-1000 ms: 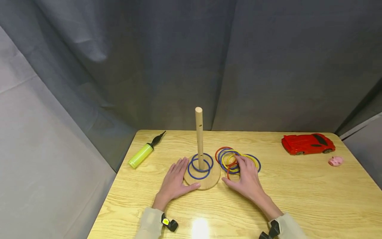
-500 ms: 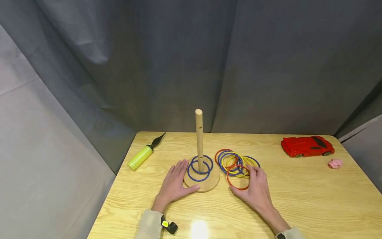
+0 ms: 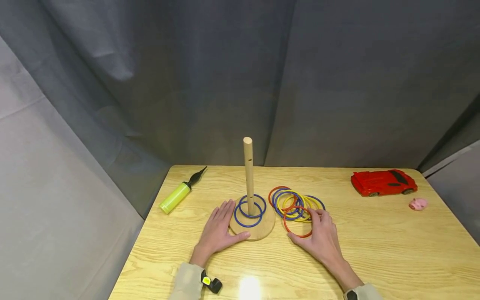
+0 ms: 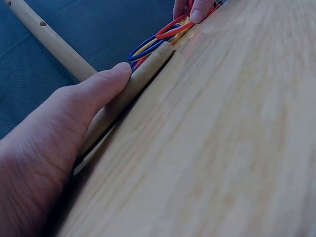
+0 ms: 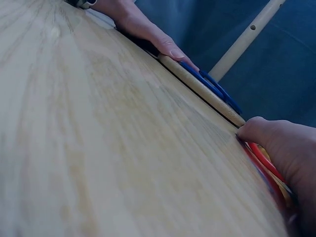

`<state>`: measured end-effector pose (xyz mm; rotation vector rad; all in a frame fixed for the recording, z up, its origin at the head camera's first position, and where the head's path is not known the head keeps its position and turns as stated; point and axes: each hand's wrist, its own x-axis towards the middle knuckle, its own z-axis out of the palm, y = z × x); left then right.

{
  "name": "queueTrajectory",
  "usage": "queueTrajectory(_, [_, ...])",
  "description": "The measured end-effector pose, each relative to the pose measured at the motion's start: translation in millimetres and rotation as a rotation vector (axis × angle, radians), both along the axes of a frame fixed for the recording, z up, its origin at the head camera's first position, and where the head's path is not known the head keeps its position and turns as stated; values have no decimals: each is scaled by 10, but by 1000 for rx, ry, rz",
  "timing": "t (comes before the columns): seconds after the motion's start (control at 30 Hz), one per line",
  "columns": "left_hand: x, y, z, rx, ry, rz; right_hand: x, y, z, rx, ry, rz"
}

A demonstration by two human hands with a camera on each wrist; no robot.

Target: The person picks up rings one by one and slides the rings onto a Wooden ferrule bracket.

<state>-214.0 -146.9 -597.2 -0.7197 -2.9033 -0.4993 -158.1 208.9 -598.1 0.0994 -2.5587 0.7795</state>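
Step in hand, my read: taking one red ring off the near side of the pile while the other hand steadies the base.

Right hand [image 3: 322, 239], lower right of centre: grasping the red ring [image 3: 284, 225]. Thumb on its lower edge, fingers at its upper right, so the hand is part-way spread across the ring. Left wrist view also shows fingers on it. Can't tell if it's fully off the worktop [image 3: 375, 258].

The ring lies at the front of the pile of rings [image 3: 295, 203], right of centre; its far edge overlaps blue and yellow ones.

Left hand [image 3: 217, 235], just left of centre: released, fingers straight, thumb spread wide. Rests against the round wooden base [image 3: 264, 231], fingers along the left edge, thumb at the front edge; no grasp on anything.

Peg [image 3: 249, 179] stands upright on the base, mid frame. Two blue rings [image 3: 248, 226] overlap at its foot; the rear one looks looped round it, front one I can't call.

Next move calls for a firm pinch and a straight lift toward the viewer's side first, so the ring clears its neighbours. Main risk, I'd judge: dragging a blue or yellow ring along.
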Motion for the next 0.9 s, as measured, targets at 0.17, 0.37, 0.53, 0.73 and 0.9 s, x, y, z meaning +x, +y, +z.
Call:
queueTrajectory(0.17, [-2,-2,-2,5,7,-4,0,1,4,30,-2,-1])
queueTrajectory(0.37, [-8,-4,-14,3,22,-9,-15,10,7,84,50,14])
queueTrajectory(0.53, [-8,-3,-8,5,9,-7,-10,11,11,93,72,22])
queueTrajectory(0.73, [-6,-5,-11,7,-3,-4,11,12,38,57,73,30])
queueTrajectory(0.9, [-3,-10,0,6,-9,-4,22,11,54,38,74,38])
